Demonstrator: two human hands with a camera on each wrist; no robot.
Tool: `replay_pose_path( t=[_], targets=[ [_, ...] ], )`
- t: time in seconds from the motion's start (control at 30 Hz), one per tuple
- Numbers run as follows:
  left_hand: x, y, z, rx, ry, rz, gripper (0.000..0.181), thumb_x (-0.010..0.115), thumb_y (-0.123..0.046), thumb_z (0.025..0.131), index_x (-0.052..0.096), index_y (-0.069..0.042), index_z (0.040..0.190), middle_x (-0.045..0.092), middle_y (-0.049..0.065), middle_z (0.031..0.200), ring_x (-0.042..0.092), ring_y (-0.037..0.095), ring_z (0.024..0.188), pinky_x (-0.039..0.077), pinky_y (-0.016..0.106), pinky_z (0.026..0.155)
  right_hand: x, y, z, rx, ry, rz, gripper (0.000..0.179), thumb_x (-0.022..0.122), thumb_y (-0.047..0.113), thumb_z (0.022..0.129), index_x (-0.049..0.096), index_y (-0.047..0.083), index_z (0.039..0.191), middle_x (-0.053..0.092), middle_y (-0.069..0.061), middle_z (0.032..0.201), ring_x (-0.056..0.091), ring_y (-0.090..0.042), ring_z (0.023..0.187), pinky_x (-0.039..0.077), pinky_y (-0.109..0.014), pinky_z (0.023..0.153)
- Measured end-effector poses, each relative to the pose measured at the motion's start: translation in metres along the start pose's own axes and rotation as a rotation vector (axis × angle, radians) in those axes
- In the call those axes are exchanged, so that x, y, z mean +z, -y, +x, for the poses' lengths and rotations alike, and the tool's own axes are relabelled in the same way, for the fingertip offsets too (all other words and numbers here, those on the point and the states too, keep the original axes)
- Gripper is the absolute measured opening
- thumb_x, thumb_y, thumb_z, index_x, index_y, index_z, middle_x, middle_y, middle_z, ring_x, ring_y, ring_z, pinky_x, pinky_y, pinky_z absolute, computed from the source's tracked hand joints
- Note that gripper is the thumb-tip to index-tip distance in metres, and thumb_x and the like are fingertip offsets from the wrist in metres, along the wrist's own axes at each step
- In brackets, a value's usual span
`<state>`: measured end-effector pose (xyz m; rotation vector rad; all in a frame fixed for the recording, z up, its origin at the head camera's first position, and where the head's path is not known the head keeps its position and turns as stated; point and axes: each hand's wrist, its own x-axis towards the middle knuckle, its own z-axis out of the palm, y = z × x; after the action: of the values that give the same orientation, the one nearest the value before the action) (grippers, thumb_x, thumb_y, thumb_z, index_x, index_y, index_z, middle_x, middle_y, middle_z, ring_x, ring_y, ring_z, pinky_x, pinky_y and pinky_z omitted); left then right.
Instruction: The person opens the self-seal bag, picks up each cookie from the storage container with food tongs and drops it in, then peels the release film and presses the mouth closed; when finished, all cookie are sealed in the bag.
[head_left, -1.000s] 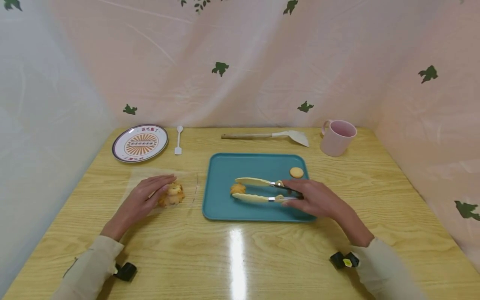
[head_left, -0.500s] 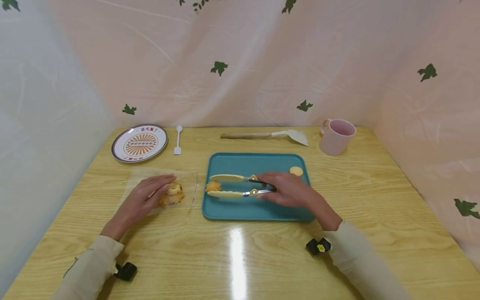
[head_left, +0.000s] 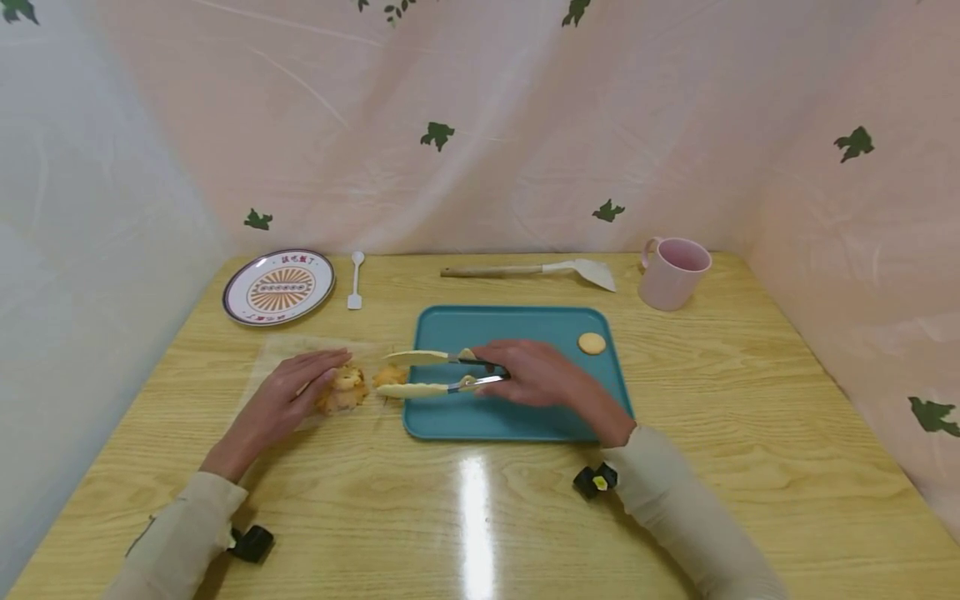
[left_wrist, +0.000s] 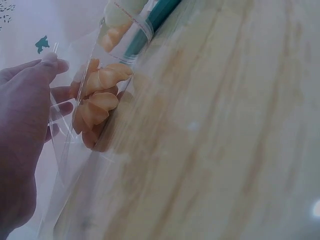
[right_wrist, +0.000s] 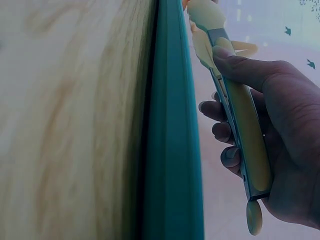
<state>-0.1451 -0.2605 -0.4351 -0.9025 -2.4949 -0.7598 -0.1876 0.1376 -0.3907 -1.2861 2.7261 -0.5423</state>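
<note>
My right hand [head_left: 528,372] grips a pair of tongs [head_left: 420,390] with pale yellow tips and metal arms. Between the tips sits a golden, ridged cookie [head_left: 390,375], just past the tray's left rim and at the mouth of a clear plastic bag [head_left: 281,346]. Several similar cookies [left_wrist: 100,95] lie inside that bag. My left hand [head_left: 300,387] holds the bag's upper film, its thumb and fingers [left_wrist: 61,95] around the plastic in the left wrist view. The teal tray [head_left: 517,425] lies under the tongs and right hand. One round, flat cookie [head_left: 592,343] rests in its far right corner.
Behind the bag stand a patterned plate [head_left: 279,287] and a small white spoon [head_left: 356,282]. A spatula with a wooden handle [head_left: 491,272] lies beyond the tray. At the back right is a pink mug [head_left: 671,279]. Pink curtains border the wooden table [head_left: 360,517].
My right hand has moved left with the tongs, carrying the ridged cookie from the tray's middle over its left rim to the bag's mouth. The left hand has stayed put.
</note>
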Motion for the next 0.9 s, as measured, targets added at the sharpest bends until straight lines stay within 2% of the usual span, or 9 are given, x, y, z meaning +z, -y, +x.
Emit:
replay_pose_path(
  t=[0.23,0.4,0.6,0.83,0.9],
  targets=[
    [0.000,-0.002,0.001,-0.020,0.010,0.005,0.038,0.062,0.002,0.101,0.066,-0.005,0.138,0.065,0.013,0.138,0.059,0.037,0.126,0.043,0.049,0.108,0.004,0.004,0.012,-0.008,0.018,0.039,0.057,0.070,0.037,0.101,0.058,0.005,0.146,0.066,-0.010,0.130,0.066,-0.024,0.108,0.054,-0.044,0.086],
    [0.000,-0.002,0.001,-0.024,0.013,0.002,0.039,0.062,0.003,0.101,0.066,-0.006,0.138,0.065,0.013,0.139,0.059,0.037,0.126,0.042,0.045,0.110,0.008,0.005,0.017,-0.007,0.023,0.058,0.057,0.070,0.037,0.101,0.058,0.005,0.146,0.066,-0.009,0.131,0.065,-0.023,0.108,0.054,-0.043,0.085],
    [0.000,-0.001,0.000,-0.025,0.013,0.008,0.040,0.063,0.003,0.101,0.065,-0.006,0.139,0.065,0.013,0.139,0.059,0.036,0.126,0.041,0.044,0.110,0.010,0.005,0.022,-0.016,0.023,0.084,0.053,0.070,0.037,0.101,0.060,0.006,0.143,0.067,-0.007,0.122,0.062,-0.018,0.095,0.050,-0.038,0.076],
    [0.001,0.000,0.000,0.006,0.002,0.022,0.042,0.064,0.006,0.098,0.065,-0.005,0.139,0.066,0.014,0.137,0.060,0.037,0.124,0.040,0.037,0.112,0.012,0.007,0.026,-0.030,0.021,0.114,0.047,0.070,0.036,0.101,0.064,0.008,0.137,0.067,-0.004,0.111,0.058,-0.015,0.087,0.048,-0.035,0.072],
    [0.000,0.000,0.000,0.010,-0.001,0.024,0.042,0.064,0.006,0.098,0.065,-0.005,0.139,0.066,0.014,0.137,0.060,0.037,0.123,0.040,0.037,0.111,0.012,0.007,0.027,-0.025,0.023,0.120,0.048,0.071,0.036,0.101,0.063,0.007,0.138,0.067,-0.005,0.113,0.058,-0.016,0.088,0.048,-0.036,0.073]
  ],
)
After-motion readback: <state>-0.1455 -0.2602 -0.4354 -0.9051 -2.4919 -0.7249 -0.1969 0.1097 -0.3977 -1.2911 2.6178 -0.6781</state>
